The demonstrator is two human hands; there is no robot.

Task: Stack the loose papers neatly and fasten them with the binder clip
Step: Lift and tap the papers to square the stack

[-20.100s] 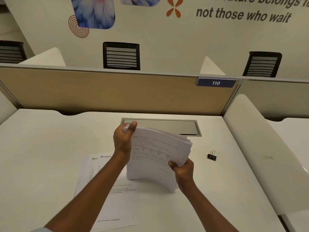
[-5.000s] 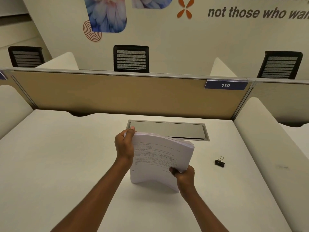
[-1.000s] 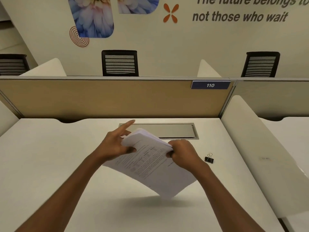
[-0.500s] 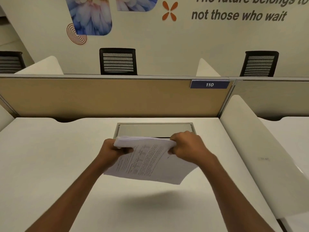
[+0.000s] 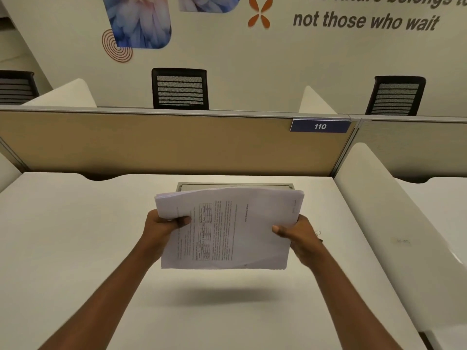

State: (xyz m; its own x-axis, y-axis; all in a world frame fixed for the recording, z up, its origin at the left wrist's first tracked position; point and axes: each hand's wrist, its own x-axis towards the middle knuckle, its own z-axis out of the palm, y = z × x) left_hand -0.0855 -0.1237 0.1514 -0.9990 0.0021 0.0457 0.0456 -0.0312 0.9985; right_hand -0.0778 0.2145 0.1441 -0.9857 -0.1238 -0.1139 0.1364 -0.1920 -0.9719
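Note:
A thick stack of printed white papers point(image 5: 235, 231) hangs in the air above the white desk point(image 5: 75, 248), turned sideways so its text runs vertically. My left hand point(image 5: 161, 228) grips the stack's left edge, thumb on top. Gripping the right edge is my right hand point(image 5: 298, 236), thumb also on the top sheet. The sheets at the far edge are slightly fanned. The black binder clip point(image 5: 319, 234) lies on the desk just behind my right hand; only its wire loop shows.
A metal cable flap point(image 5: 235, 186) is set into the desk behind the papers. A tan partition point(image 5: 151, 142) with a "110" label closes the back, and a white divider point(image 5: 391, 223) rises along the right side. Black chairs stand beyond the partition.
The stack has been turned flat and sideways and spread wider between my hands. My right hand slid from the top edge to the right edge, hiding most of the clip.

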